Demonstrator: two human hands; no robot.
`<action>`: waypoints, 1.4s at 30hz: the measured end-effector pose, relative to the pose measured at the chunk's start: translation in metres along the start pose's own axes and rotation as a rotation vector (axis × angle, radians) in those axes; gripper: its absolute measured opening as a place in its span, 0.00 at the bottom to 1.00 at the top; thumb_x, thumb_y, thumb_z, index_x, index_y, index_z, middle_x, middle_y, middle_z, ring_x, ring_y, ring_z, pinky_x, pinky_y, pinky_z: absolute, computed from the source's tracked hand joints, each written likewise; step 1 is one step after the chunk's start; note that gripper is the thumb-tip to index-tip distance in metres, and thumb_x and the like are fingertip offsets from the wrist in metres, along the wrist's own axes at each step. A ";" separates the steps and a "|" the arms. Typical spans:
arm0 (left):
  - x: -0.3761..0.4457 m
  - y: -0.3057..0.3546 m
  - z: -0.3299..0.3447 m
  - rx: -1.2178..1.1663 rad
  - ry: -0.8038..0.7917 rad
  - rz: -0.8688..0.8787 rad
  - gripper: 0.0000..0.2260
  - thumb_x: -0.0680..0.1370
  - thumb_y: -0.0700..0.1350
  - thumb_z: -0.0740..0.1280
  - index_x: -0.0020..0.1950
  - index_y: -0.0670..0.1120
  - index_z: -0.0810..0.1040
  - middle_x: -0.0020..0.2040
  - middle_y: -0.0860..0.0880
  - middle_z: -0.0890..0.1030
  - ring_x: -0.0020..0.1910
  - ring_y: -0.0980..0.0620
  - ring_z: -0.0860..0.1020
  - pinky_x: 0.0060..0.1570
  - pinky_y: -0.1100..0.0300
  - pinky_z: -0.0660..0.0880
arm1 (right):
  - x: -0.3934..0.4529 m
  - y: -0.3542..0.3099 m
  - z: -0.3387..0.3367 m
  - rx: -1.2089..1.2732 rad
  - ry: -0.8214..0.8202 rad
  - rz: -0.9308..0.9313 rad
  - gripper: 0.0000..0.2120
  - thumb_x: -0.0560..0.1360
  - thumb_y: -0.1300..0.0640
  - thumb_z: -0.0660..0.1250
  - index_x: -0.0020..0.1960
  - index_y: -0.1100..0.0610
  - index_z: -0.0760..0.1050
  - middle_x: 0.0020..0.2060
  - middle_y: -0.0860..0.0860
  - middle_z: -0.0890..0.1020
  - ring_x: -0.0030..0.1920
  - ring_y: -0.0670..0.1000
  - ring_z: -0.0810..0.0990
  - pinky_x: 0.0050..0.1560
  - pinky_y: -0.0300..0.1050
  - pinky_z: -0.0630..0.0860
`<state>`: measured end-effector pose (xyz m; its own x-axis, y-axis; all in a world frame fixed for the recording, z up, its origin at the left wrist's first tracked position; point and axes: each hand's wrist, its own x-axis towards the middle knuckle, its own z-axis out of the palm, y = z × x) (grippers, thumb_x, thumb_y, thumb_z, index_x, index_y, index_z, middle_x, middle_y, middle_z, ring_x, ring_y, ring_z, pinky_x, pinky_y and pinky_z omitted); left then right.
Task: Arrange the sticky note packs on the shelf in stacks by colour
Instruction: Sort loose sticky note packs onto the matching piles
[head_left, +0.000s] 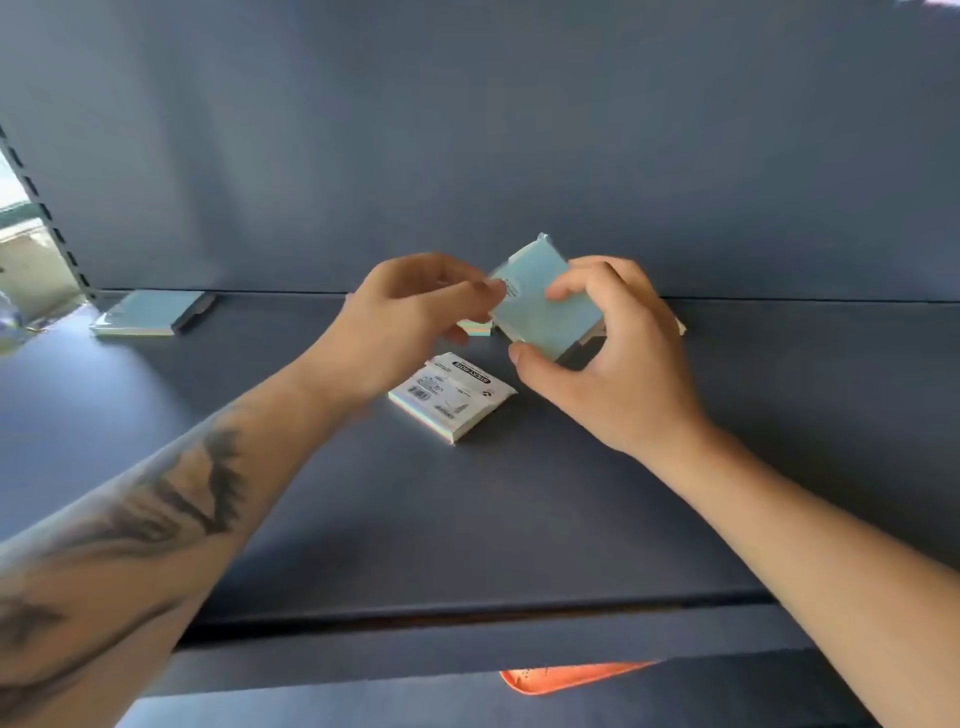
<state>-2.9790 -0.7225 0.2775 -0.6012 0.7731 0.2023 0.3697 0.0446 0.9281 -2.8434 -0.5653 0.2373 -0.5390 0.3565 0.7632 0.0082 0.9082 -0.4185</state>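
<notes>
The dark blue shelf (519, 519) fills most of the view, with a blue back wall (467, 130) standing up behind it. Two bare arms reach in from the bottom, and the left arm has a dark tattoo (171, 499) on it. The right hand (618, 358) is near the middle, a little toward 2 o'clock, and it grips a light blue pack (540, 306) of sticky notes. Its thumb is under the low edge of the pack and its curled fingers are on the top edge, so the pack is up off the shelf and tilted. The left hand (410, 322) is just beside it, at 9 o'clock from the pack. Its fingers are bent and their tips reach the left edge of the pack, but the hand is blurry, so I cannot tell if it pinches the pack or only touches it. A white pack (453, 397) with a printed label lies flat on the shelf, at 6 o'clock from the left hand. Another light blue pack (148, 314) lies far off at 9 o'clock, close to the back wall, well apart from the others. At 6 o'clock, below the front edge of the shelf, an orange thing (566, 675) peeks out.
</notes>
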 end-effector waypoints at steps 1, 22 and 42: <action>-0.002 0.000 0.001 -0.060 -0.002 0.000 0.12 0.76 0.54 0.73 0.52 0.48 0.85 0.47 0.52 0.87 0.45 0.53 0.82 0.45 0.59 0.73 | -0.001 -0.003 0.001 0.003 0.026 -0.049 0.21 0.66 0.50 0.80 0.52 0.57 0.77 0.57 0.50 0.77 0.58 0.48 0.76 0.53 0.36 0.71; -0.001 -0.018 -0.002 -0.312 -0.094 -0.071 0.11 0.72 0.43 0.73 0.52 0.41 0.82 0.49 0.41 0.86 0.42 0.44 0.84 0.44 0.53 0.75 | 0.000 0.001 -0.001 0.613 -0.040 0.210 0.17 0.75 0.59 0.70 0.63 0.50 0.76 0.52 0.53 0.84 0.48 0.50 0.82 0.51 0.61 0.81; -0.083 -0.054 -0.144 0.901 0.077 -0.147 0.39 0.64 0.84 0.52 0.63 0.62 0.78 0.60 0.62 0.80 0.50 0.61 0.78 0.60 0.54 0.73 | 0.055 -0.062 0.063 -0.113 -0.634 -0.131 0.29 0.64 0.34 0.74 0.62 0.40 0.73 0.56 0.41 0.76 0.57 0.50 0.75 0.60 0.52 0.74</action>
<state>-3.0512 -0.8799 0.2557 -0.7192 0.6780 0.1517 0.6795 0.6408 0.3573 -2.9268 -0.6160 0.2745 -0.9330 0.0746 0.3520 -0.0212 0.9652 -0.2608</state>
